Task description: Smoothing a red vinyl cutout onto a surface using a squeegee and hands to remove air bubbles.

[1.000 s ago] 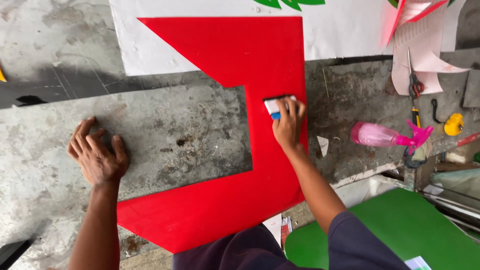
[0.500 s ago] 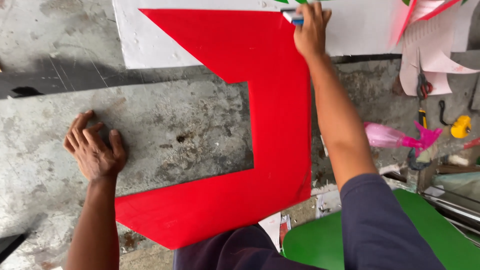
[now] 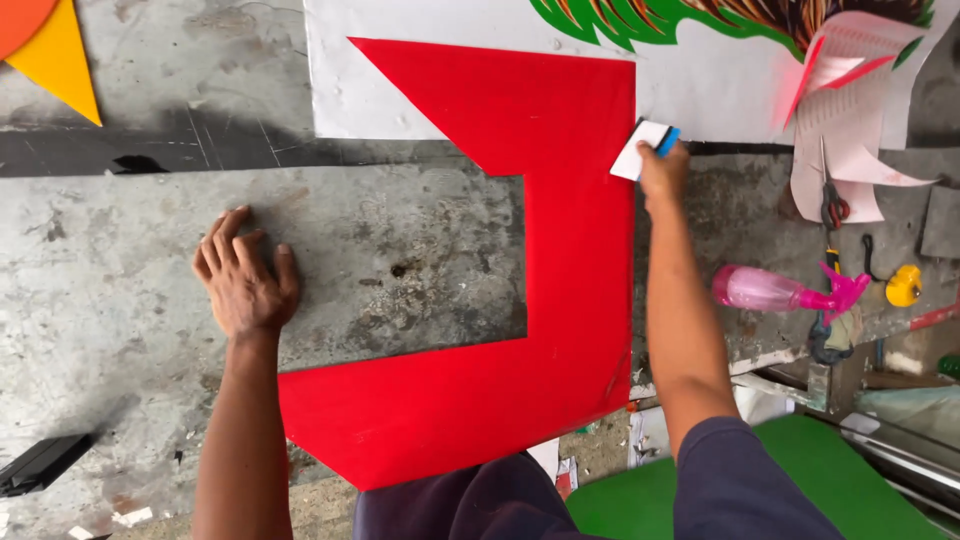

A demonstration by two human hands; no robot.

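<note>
Right hand (image 3: 663, 170) grips a white squeegee (image 3: 641, 150) at the red sheet's (image 3: 560, 250) edge; left hand (image 3: 245, 280) lies flat, open.

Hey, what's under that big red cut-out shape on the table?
The red shape lies across a white sheet at its far end and the grey worktop nearer the person. Whatever lies directly beneath the red is covered. The right hand holds a squeegee at its edge.

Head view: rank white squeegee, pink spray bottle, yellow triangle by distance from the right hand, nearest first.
1. White squeegee with blue edge: held in the right hand, at the right edge of the red vinyl sheet.
2. Pink plastic spray bottle: lying right of the forearm, nearer the person than the hand.
3. Yellow triangle cutout: far top left corner, beyond the left hand.
</note>
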